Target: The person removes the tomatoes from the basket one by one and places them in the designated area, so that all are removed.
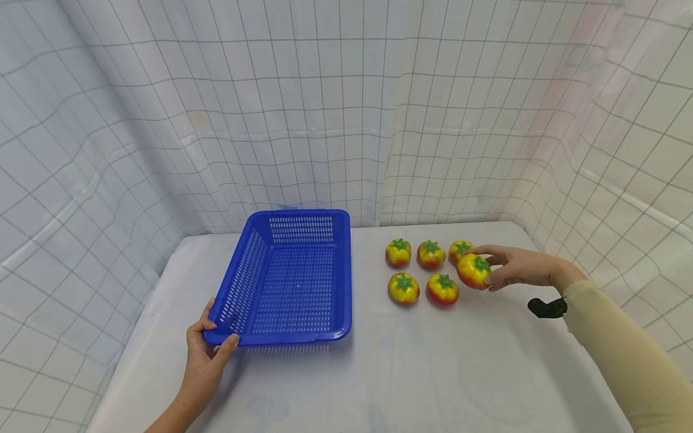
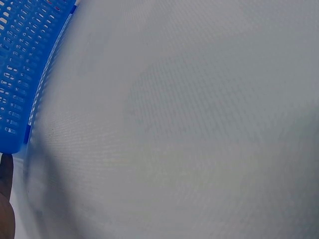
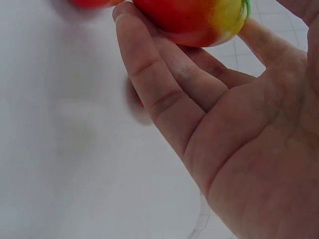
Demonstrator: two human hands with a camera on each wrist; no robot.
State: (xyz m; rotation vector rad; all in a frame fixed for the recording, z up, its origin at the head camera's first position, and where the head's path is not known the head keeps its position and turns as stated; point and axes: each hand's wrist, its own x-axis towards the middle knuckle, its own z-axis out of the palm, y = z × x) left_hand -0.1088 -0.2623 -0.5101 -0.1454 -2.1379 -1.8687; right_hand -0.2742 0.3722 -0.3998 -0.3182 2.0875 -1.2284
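Note:
My left hand (image 1: 204,355) grips the near left corner of a blue plastic basket (image 1: 342,282), thumb over the rim and fingers along its side. The slotted basket has nothing in it. In the left wrist view, the basket's wall (image 2: 25,74) fills the upper left, with part of the thumb (image 2: 6,199) below. At the right, my right hand (image 1: 522,267) pinches a yellow-and-red tomato (image 1: 472,273) with a green leafy top between thumb and fingers. The right wrist view shows this tomato (image 3: 194,22) against the fingers (image 3: 154,84). It partly hides another tomato (image 1: 460,248) behind it.
More tomatoes sit in two rows between basket and right hand: the back row has one tomato (image 1: 398,252) beside another (image 1: 431,255), the front row one (image 1: 403,289) beside another (image 1: 442,290). A white cloth covers the table (image 1: 411,373); checked curtains (image 1: 357,120) enclose it.

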